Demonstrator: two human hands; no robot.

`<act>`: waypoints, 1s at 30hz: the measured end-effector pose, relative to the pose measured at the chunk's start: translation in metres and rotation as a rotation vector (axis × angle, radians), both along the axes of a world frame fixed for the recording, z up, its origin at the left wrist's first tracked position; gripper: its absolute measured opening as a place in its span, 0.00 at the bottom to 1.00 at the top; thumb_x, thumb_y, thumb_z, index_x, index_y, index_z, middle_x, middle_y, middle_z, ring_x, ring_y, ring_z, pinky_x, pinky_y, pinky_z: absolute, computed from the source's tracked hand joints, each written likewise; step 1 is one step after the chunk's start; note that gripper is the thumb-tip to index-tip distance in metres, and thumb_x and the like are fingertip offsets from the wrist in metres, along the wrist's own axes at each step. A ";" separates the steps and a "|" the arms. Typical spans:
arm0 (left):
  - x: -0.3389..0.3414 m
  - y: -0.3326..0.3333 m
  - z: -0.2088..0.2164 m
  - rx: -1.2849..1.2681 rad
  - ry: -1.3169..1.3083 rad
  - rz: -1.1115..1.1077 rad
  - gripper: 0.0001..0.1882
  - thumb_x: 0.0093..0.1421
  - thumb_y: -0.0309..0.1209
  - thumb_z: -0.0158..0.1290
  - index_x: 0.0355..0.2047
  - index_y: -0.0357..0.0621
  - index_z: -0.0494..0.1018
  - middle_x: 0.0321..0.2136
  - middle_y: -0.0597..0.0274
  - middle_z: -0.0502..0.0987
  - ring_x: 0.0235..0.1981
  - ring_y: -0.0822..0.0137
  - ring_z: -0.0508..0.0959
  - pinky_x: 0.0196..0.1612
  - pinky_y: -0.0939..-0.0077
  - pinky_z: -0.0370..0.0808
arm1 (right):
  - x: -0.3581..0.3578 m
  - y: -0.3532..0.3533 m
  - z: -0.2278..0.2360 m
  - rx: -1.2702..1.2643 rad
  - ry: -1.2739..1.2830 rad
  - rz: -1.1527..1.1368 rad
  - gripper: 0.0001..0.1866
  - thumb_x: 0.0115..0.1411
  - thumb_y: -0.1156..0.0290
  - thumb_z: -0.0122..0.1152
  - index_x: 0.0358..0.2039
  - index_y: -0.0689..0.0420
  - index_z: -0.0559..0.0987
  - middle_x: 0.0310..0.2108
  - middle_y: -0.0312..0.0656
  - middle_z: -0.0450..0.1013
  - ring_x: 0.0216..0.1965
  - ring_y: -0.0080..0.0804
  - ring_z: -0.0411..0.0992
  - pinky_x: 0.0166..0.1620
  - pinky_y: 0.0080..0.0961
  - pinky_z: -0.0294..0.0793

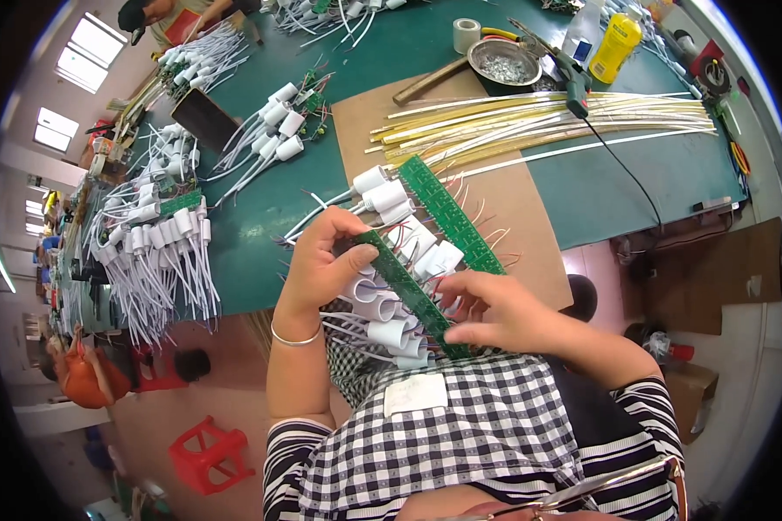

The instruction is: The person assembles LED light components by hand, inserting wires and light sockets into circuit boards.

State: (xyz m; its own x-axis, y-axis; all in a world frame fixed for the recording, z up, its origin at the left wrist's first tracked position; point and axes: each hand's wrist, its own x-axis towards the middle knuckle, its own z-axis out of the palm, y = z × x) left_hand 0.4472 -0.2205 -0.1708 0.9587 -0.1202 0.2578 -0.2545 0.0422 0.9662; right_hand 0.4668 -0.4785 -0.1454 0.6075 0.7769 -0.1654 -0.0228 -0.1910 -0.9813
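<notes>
My left hand [328, 265] pinches the upper end of a long green circuit board [411, 291] between thumb and fingers. The board slants down toward my lap. At its right edge is my right hand [495, 314], its fingers curled among thin red wires and its thumb against the lower part; what it grips is hidden. White lamp sockets [376, 306] with white cables crowd under and beside the held board. A second green circuit board strip [452, 217] lies just beyond, with red and white wires standing from its edge and more white sockets [382, 195] alongside.
A brown cardboard sheet [530, 204] covers part of the green table [261, 269]. Yellow and white strips [530, 130], a soldering iron [575, 91], a metal bowl [504, 65] and a yellow bottle [615, 48] lie beyond. Bundled sockets [161, 234] fill the left side; a person [178, 22] sits far left.
</notes>
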 end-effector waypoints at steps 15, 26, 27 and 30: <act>-0.006 0.004 -0.002 -0.078 -0.123 -0.033 0.13 0.50 0.27 0.59 0.32 0.41 0.66 0.28 0.63 0.69 0.31 0.70 0.67 0.35 0.80 0.64 | -0.009 -0.018 -0.009 -0.066 -0.054 0.185 0.19 0.51 0.64 0.63 0.38 0.62 0.71 0.32 0.46 0.72 0.33 0.32 0.73 0.37 0.27 0.71; 0.006 -0.012 0.031 0.651 -0.274 -0.011 0.20 0.35 0.47 0.65 0.22 0.49 0.71 0.20 0.74 0.71 0.27 0.69 0.70 0.45 0.71 0.58 | -0.010 -0.012 -0.006 -0.248 0.064 0.264 0.13 0.56 0.62 0.56 0.30 0.61 0.71 0.21 0.42 0.70 0.23 0.35 0.69 0.28 0.29 0.66; 0.007 -0.011 0.031 0.666 -0.307 -0.028 0.21 0.34 0.49 0.64 0.21 0.49 0.71 0.20 0.74 0.71 0.27 0.69 0.70 0.45 0.70 0.58 | -0.009 -0.015 -0.002 -0.237 -0.047 0.283 0.12 0.56 0.63 0.55 0.29 0.60 0.71 0.20 0.41 0.69 0.22 0.34 0.68 0.28 0.29 0.65; 0.006 -0.008 0.029 0.636 -0.349 -0.074 0.23 0.33 0.53 0.63 0.19 0.50 0.70 0.19 0.73 0.70 0.27 0.70 0.70 0.45 0.68 0.58 | -0.005 -0.030 0.010 -0.099 -0.150 0.311 0.11 0.57 0.65 0.54 0.27 0.59 0.70 0.19 0.41 0.67 0.21 0.33 0.67 0.26 0.28 0.64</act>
